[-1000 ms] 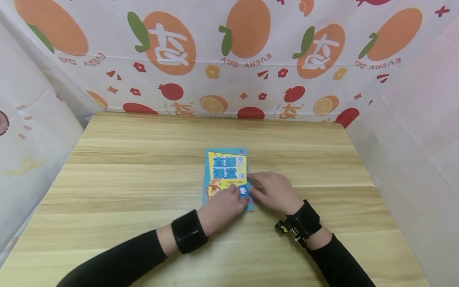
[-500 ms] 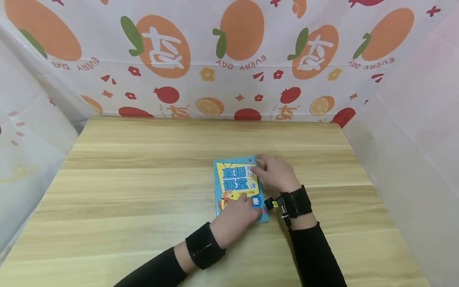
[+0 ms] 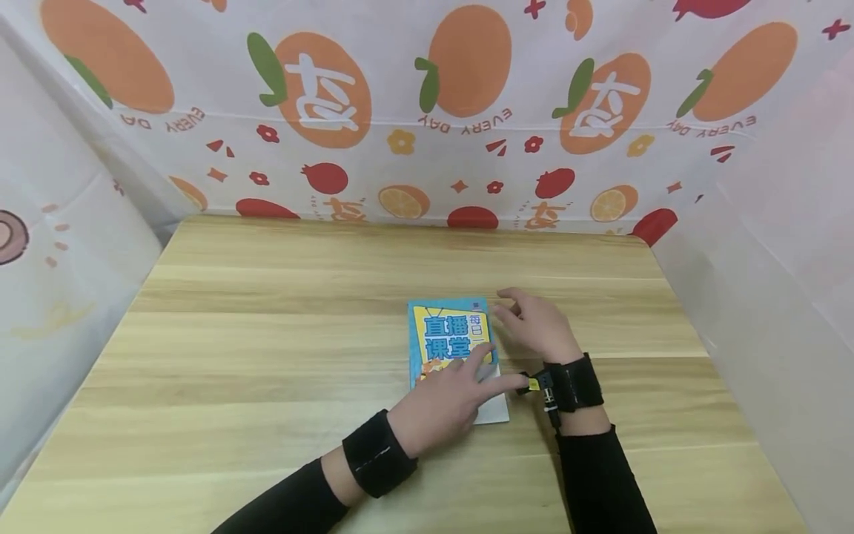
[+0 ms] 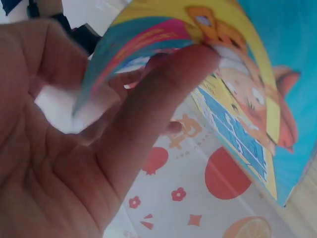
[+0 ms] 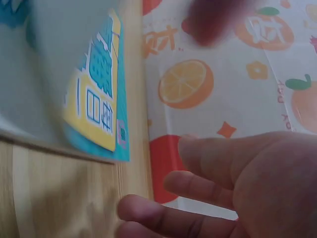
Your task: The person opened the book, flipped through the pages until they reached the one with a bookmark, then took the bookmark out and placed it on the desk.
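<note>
A small blue-and-yellow book (image 3: 450, 334) with large Chinese lettering lies on the wooden table in the head view. My left hand (image 3: 447, 400) is over its lower half, index finger and thumb spread apart. The cover's lower right part bends upward there, baring a white page (image 3: 494, 410). In the left wrist view the bent cover (image 4: 277, 54) curves past the left hand, and a fingertip (image 4: 208, 55) touches its printed face. My right hand (image 3: 537, 322) is just right of the book's upper right corner, apart from it, fingers loosely bent and holding nothing.
The wooden table (image 3: 280, 356) reaches back to a white fruit-print cloth (image 3: 373, 163). Plain pale sheets hang along both sides. A small camera on a black band (image 3: 574, 384) is strapped to the right wrist, close beside the left thumb.
The cover's lower right part has been bent up, uncovering a white page. My left thumb and index finger have spread. The right hand moved up along the book's edge, then off it to the right.
</note>
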Tool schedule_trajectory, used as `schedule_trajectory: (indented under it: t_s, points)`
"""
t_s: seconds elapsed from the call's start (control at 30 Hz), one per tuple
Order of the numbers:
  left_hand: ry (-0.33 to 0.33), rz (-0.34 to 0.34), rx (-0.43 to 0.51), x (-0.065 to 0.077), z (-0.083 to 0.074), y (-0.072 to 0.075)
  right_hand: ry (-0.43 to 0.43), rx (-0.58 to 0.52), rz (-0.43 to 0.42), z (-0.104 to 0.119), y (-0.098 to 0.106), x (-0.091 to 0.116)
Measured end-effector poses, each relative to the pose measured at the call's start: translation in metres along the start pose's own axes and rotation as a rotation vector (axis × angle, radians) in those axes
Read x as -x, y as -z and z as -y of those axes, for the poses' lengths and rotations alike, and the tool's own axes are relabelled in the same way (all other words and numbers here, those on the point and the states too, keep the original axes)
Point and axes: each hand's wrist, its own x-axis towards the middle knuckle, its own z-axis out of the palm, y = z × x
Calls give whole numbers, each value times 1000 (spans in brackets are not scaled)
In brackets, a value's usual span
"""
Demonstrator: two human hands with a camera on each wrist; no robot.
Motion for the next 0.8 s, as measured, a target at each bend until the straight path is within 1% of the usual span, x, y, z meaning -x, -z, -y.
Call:
schedule_trajectory:
  t_s: [0.07, 0.17, 0.23, 0.33, 0.43, 0.5, 0.57, 0.63, 0.7, 0.77, 0.8]
  points:
    - [27, 0, 19, -1, 4, 3, 7, -4, -4, -1, 2, 1]
    - [90, -37, 28, -2, 11, 11, 34, 2, 9, 1, 0, -1]
    - [139, -87, 20, -3, 16, 19, 54, 14, 20, 3, -3, -3]
    - [204, -190, 15, 1, 26, 29, 77, 20, 22, 7, -7, -5]
    - [256, -264, 18, 9, 39, 37, 98, 20, 33, 9, -11, -6]
    - [302, -307, 33, 17, 48, 42, 123, 29, 59, 12, -13, -6]
    - [345, -357, 36, 27, 58, 48, 143, 62, 93, 17, -17, -6]
    - [390, -419, 18, 38, 68, 53, 154, 100, 128, 23, -19, -5]
    - [420, -463, -15, 48, 80, 58, 149, 138, 142, 28, -22, -4]
    - [444, -472, -66, 53, 92, 61, 148, 179, 146, 33, -26, -3]
    - [453, -450, -92, 55, 97, 61, 150, 205, 153, 35, -27, -2]
